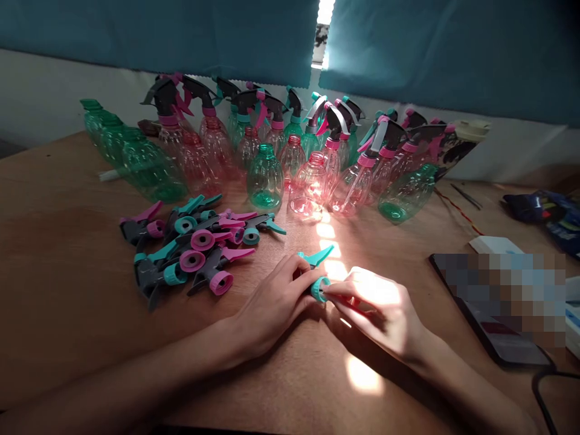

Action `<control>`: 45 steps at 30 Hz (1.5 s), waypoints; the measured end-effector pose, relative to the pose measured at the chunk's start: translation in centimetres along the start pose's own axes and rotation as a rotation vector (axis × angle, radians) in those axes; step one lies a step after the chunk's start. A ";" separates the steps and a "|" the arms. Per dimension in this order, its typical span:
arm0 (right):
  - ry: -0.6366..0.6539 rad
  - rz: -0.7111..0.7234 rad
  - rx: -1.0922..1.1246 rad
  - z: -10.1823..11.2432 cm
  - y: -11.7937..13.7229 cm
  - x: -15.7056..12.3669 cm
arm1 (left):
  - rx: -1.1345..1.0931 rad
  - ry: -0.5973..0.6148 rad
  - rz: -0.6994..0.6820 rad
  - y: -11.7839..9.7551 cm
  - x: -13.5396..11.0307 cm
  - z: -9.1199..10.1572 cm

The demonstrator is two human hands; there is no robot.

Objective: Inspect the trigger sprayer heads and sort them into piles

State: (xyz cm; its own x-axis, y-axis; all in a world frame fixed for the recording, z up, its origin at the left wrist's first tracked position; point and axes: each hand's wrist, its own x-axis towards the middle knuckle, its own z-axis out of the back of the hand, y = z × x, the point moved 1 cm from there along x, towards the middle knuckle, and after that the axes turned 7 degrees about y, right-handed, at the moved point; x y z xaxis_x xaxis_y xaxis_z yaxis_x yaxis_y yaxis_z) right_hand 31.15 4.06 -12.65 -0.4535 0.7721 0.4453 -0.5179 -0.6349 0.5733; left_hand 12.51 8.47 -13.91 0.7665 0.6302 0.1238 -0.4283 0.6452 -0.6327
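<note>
Gripping a teal trigger sprayer head (318, 279) with left hand (272, 305) and right hand (369, 308) together, both clamped on it over the worktop (67, 284); loose sprayer heads (190, 241) lie left of the left hand, plastic spray bottles (265, 178) ahead.

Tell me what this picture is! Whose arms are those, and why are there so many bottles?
This picture comes from a small camera worn on a person's head, so you see what they see, looking down. The two arms are that person's own. Their left hand and right hand are both holding a teal spray head, the trigger part of a spray bottle. On the wooden table lies a pile of loose spray heads in pink and teal. Behind it stand many pink and green plastic bottles. Some have spray heads on top, and others, like the green bottle, have none. A blue curtain hangs at the back.
</note>
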 end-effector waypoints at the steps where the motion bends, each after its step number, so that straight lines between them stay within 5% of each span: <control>1: 0.003 0.004 -0.007 -0.1 -0.1 0.0 | -0.007 -0.004 -0.002 0.1 0.0 0.0; 9: 0.023 -0.222 -0.052 -0.4 -0.5 -0.7 | -0.057 -0.044 -0.008 -0.2 -0.3 -0.3; 22: -0.027 -0.409 0.400 -3.0 0.3 -1.3 | -0.125 -0.112 -0.030 -0.2 -1.3 -0.5; 31: -0.137 -0.115 -0.050 -0.4 0.9 -1.0 | -0.101 -0.138 0.008 -0.2 -1.2 -0.2; 39: 0.136 -0.283 0.132 -1.2 -0.1 -1.1 | -0.073 -0.112 -0.051 -0.5 -1.0 -0.7; 45: 0.003 -0.194 0.007 -1.3 0.3 -1.2 | -0.093 -0.151 -0.060 -0.6 -1.2 -0.6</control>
State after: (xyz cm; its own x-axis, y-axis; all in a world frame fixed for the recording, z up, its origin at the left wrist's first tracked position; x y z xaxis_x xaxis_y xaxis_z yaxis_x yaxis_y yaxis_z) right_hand 30.59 2.84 -13.90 -0.3478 0.8798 0.3241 -0.5906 -0.4741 0.6530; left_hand 12.17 7.08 -14.10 0.7058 0.6540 0.2722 -0.3323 0.6450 -0.6881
